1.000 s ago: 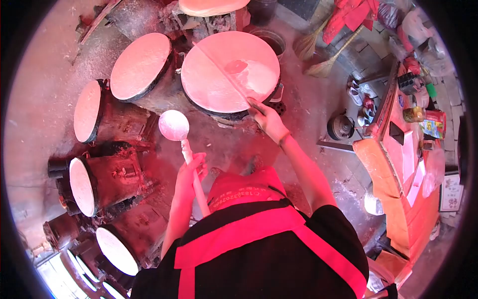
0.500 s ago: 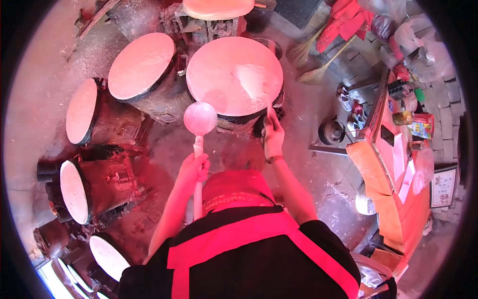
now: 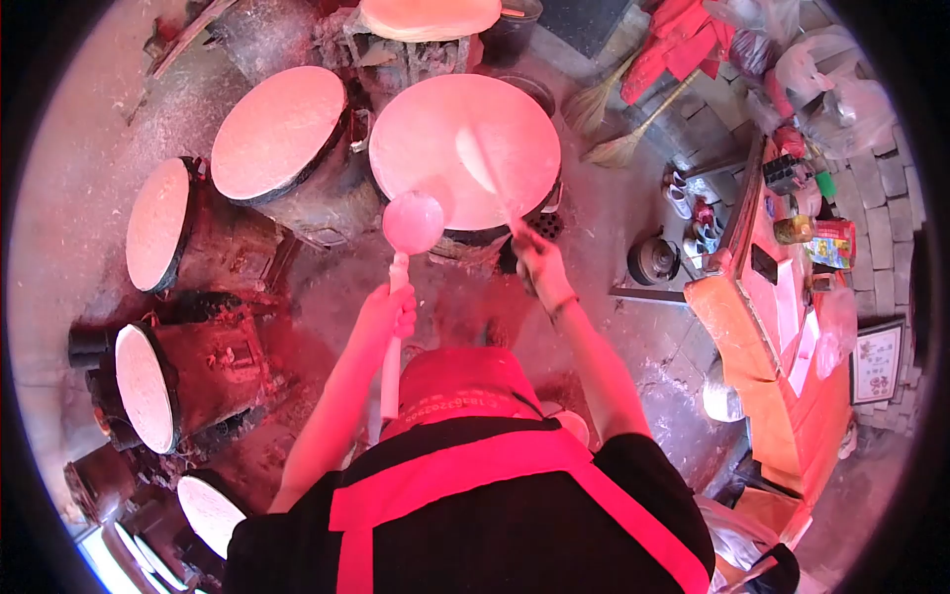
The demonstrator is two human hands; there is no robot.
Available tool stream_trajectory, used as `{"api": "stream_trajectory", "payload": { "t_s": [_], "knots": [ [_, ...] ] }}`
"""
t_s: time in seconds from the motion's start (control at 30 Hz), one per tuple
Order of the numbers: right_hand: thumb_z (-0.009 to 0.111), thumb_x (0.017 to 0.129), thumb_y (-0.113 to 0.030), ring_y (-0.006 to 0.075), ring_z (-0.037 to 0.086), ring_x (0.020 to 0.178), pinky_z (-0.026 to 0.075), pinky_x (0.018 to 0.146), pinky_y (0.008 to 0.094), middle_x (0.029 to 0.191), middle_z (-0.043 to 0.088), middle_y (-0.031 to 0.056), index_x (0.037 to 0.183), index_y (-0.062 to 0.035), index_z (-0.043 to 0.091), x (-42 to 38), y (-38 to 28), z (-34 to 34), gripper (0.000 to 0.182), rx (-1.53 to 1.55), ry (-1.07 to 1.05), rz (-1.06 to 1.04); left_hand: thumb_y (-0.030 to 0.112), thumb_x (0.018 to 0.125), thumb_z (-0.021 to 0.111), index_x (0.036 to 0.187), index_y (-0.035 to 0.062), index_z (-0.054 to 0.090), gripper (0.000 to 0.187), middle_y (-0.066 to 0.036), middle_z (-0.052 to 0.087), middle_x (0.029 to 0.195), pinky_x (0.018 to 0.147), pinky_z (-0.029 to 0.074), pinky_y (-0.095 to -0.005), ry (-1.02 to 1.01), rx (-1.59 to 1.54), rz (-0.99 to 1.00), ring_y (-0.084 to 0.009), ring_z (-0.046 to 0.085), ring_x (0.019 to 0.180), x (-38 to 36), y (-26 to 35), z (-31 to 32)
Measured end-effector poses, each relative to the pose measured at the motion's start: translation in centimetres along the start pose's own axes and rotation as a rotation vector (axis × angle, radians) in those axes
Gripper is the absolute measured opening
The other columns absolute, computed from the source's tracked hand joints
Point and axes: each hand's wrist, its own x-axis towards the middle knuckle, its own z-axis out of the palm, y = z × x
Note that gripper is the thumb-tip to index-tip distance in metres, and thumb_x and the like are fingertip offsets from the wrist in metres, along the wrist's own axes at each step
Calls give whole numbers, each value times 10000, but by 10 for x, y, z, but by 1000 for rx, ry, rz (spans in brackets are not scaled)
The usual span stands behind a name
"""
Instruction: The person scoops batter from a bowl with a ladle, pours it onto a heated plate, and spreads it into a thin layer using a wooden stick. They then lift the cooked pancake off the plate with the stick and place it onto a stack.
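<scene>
My left hand (image 3: 387, 313) is closed round the pale handle of a ladle (image 3: 414, 222), whose round bowl overlaps the near-left rim of a large round griddle (image 3: 421, 129). A smooth pale layer, like batter, covers the griddle's top. From the right my right hand (image 3: 539, 265) grips the thin handle of a flat-bladed spreader (image 3: 477, 161). Its pale blade slants over the middle of the griddle. The front of a red apron (image 3: 470, 381) hangs below and between my forearms.
More round griddles (image 3: 279, 134) on drum-like stoves curve down the left side, and another pale round top (image 3: 429, 15) stands behind. Brooms (image 3: 633, 147) lie at the back right. To the right are a lidded pot (image 3: 654, 260) and an orange-covered table (image 3: 757, 386) with jars and packets.
The spreader blade has swung left across the griddle, and my right hand has turned and shifted slightly left and down. The ladle bowl has moved a little to the right.
</scene>
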Motion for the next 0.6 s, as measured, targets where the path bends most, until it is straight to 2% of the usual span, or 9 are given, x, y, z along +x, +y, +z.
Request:
{"api": "stream_trajectory", "payload": {
  "t_s": [0.07, 0.17, 0.27, 0.33, 0.43, 0.5, 0.57, 0.6],
  "knots": [
    [591, 939, -294, 30, 277, 376, 203, 352, 217, 537, 381, -87, 1319, -219, 550, -47, -3, -3, 390, 52, -87, 69, 145, 933, 550, 944, 68, 444, 132, -6, 472, 726, 406, 330, -229, 22, 63, 62, -82, 429, 534, 26, 14, 3],
    [583, 945, -259, 28, 280, 387, 206, 355, 213, 550, 388, -90, 1325, -222, 546, -67, 41, -2, 384, 139, 79, -91, 157, 927, 563, 932, 64, 459, 139, -1, 479, 740, 425, 344, -213, -7, 141, 195, -74, 429, 551, 73, 35, 9],
    [582, 944, -225, 26, 303, 403, 221, 359, 213, 568, 406, -88, 1322, -217, 550, -62, 56, 26, 379, 326, 333, -80, 100, 902, 523, 894, 56, 417, 116, -30, 474, 722, 408, 363, -247, 44, 251, 214, -107, 438, 507, 138, 32, 16],
    [571, 946, -197, 25, 318, 415, 237, 362, 219, 575, 412, -86, 1330, -212, 543, -56, 55, 48, 386, 392, 222, -51, 71, 886, 498, 886, 48, 409, 92, -44, 470, 704, 396, 373, -271, 157, 377, 228, -128, 441, 480, 162, 20, 37],
    [590, 936, -169, 18, 367, 457, 258, 389, 208, 626, 452, -92, 1334, -187, 539, -40, 62, 76, 401, 440, 79, -11, 49, 851, 465, 921, -41, 434, 118, -101, 505, 631, 336, 402, -361, 198, 156, 249, -202, 513, 449, 169, -1, 71],
    [549, 960, -213, 41, 376, 426, 261, 379, 213, 615, 473, -58, 1347, -213, 512, -34, 65, 75, 388, 507, -60, 171, 47, 876, 498, 911, -22, 450, 91, -74, 504, 666, 351, 392, -329, 61, 48, 194, -166, 483, 459, 149, 15, 82],
    [568, 951, -256, 46, 380, 422, 260, 378, 211, 618, 485, -45, 1340, -230, 513, -44, 34, 55, 394, 494, -178, 140, 80, 917, 511, 925, 1, 441, 106, -26, 470, 688, 382, 379, -293, -124, -179, 111, -129, 431, 460, 108, 51, 73],
    [606, 925, -337, 42, 378, 427, 251, 380, 205, 604, 461, -57, 1328, -255, 521, -38, 34, 41, 420, 393, -180, 17, 94, 933, 511, 934, -1, 448, 114, -14, 460, 679, 373, 364, -261, -336, -497, -176, -108, 420, 461, 103, 63, 50]
  ]
}}
